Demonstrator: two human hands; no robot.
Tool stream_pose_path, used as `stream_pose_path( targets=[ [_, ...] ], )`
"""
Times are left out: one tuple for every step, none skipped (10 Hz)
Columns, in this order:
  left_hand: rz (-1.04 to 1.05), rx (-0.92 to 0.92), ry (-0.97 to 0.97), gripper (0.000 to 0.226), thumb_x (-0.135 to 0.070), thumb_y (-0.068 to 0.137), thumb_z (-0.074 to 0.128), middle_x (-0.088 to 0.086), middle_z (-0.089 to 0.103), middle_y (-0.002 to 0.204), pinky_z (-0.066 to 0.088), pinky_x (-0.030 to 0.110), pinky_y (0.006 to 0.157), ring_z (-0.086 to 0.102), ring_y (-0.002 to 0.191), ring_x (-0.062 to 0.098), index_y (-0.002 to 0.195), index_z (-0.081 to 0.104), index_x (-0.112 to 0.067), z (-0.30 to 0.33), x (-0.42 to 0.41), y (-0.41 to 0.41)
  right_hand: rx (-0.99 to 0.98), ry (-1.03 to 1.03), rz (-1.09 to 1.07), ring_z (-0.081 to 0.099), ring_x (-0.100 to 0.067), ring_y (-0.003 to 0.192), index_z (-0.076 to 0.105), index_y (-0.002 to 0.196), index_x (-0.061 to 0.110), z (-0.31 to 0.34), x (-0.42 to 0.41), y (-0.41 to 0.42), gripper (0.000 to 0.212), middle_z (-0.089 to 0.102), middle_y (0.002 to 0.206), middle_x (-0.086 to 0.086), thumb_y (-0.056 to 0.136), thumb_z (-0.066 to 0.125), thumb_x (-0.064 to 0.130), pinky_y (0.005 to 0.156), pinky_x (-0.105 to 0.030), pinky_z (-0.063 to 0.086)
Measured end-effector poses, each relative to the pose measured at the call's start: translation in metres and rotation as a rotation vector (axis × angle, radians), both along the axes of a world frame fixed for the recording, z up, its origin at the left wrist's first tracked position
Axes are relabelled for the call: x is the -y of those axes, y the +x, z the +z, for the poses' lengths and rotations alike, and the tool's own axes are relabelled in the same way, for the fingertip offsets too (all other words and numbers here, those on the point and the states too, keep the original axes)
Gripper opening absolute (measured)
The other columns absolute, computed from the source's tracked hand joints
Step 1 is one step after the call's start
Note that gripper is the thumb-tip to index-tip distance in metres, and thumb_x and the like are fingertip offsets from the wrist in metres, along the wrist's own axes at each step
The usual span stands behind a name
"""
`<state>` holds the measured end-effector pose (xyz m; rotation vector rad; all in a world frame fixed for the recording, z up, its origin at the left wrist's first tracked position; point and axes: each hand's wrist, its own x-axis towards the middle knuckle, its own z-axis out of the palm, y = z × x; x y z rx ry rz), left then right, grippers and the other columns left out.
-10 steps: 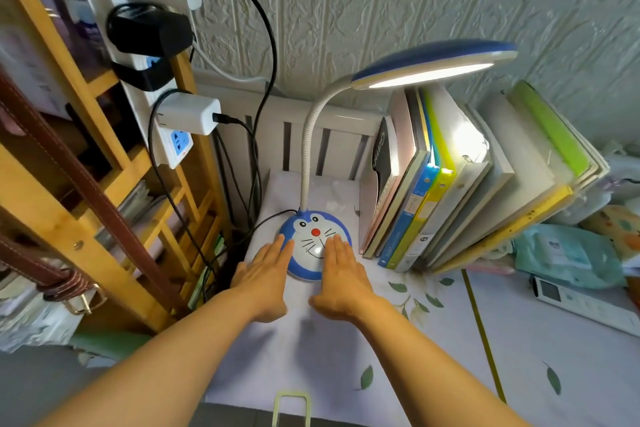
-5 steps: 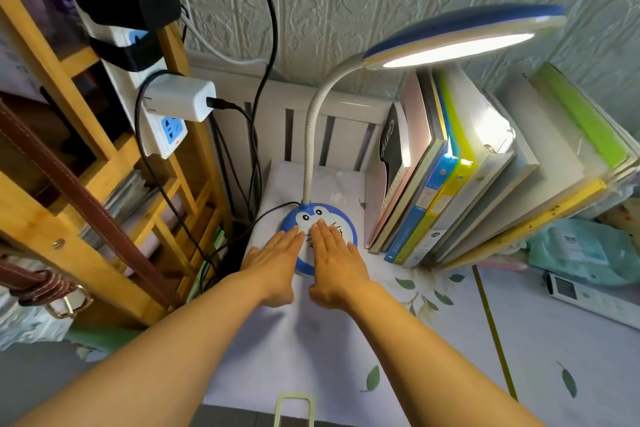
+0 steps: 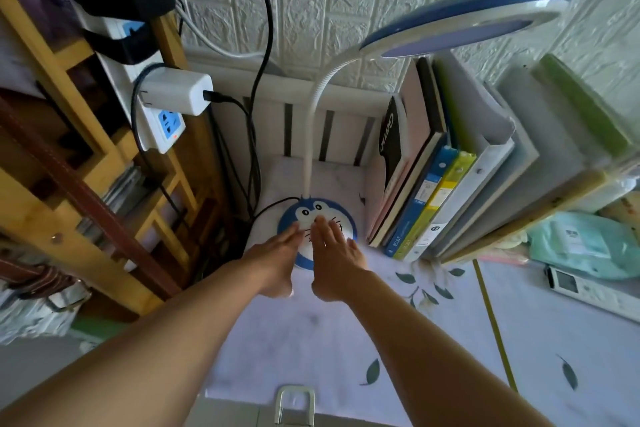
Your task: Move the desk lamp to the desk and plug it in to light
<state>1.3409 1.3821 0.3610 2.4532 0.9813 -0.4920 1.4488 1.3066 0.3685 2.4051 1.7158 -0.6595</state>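
Desk lamp (image 3: 346, 135): base at frame centre on the desk (image 3: 346, 340), gooseneck rising to the blue-and-white head (image 3: 464, 22) at upper right, over the books. Head panel looks dark, so I judge it unlit at this instant.

Desk: pale floral cover filling the lower half. Lamp sits at the back edge against the slatted rail, presumably to keep the work area free and the cord short.

Wooden shelf (image 3: 86, 163): left side of frame, carrying a vertical power strip (image 3: 152, 114) with a white adapter (image 3: 176, 94) and a black one above it. That explains the lamp's spot: sockets just beside it.

Books (image 3: 460, 163): leaning row right of centre, just beside the base.

Lamp base (image 3: 318, 218): round, blue, cartoon face. Black cord leaves its left edge toward the strip; which plug it ends in I can't tell, cables bunch together there.

Right hand (image 3: 334, 253): flat, fingers spread, fingertips on the face of the base, likely working a touch switch. Gripping nothing.

Left hand (image 3: 277, 262): flat beside it, fingers together on the base's left part, probably steadying it. Also gripping nothing.

Remote (image 3: 588, 289): lower right, well apart.
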Motion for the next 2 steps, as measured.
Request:
stream_pose_path(
  targets=[
    [0.026,-0.008,0.001,0.107,-0.027,0.077,0.068,-0.006,-0.015,0.160,0.021,0.045,0.116,0.002,0.148,0.021,0.148,-0.012,-0.025,0.0027,0.0009,-0.0011,-0.201,0.034,-0.126,-0.022,-0.028,0.144,-0.016,0.147,0.019,0.0025,0.0037,-0.0001,0.100,-0.028,0.155,-0.007,0.080,0.058,0.012,0.119,-0.046,0.009],
    [0.062,-0.006,0.017,0.113,-0.035,0.075,0.068,-0.004,-0.018,0.159,0.016,0.050,0.116,-0.004,0.148,0.021,0.147,-0.017,-0.024,0.0053,0.0036,-0.0064,-0.191,0.065,-0.188,-0.024,-0.031,0.142,-0.019,0.146,0.023,-0.0009,0.0112,-0.0004,0.110,-0.031,0.154,-0.010,0.075,0.065,0.021,0.118,-0.047,0.010]
  ],
)
